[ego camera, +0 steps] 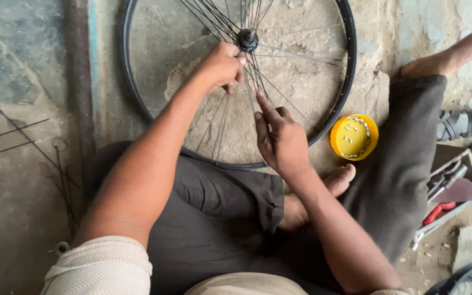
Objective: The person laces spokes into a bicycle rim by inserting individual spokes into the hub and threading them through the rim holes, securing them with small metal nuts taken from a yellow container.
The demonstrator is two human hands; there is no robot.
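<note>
So I'm sitting cross-legged on the bare concrete floor [23, 180], and the wheel rim [349, 65] lies flat right in front of my knees, at 12 o'clock from me. Flat on the ground keeps it from rolling and puts the hub within easy reach of both arms.

The hub [247, 39] sits in the middle of the rim, way up near the top of my view, with thin spokes [296, 54] fanning out from it. Some run to the rim, others hang loose toward me at 6 o'clock from the hub.

My left hand [220, 66] is curled nearly shut just at 7 o'clock of the hub, fingers pinched on what looks like a spoke end there. Honestly can't tell exactly what's between them, it's too small. My right hand [281, 139] is lower, at 5 o'clock from the hub, fingers fairly straight and close together, tips pressed on a bundle of loose spokes, so they stay put and don't tangle.

The yellow lid [354, 136] sits just outside the rim at 4 o'clock, holding small metal nipples, close enough to grab from with my right hand.

Spare spokes [12, 139] lie well apart at 9 o'clock, and red-handled pliers [438, 212] are off at 3 o'clock by my knee.
</note>
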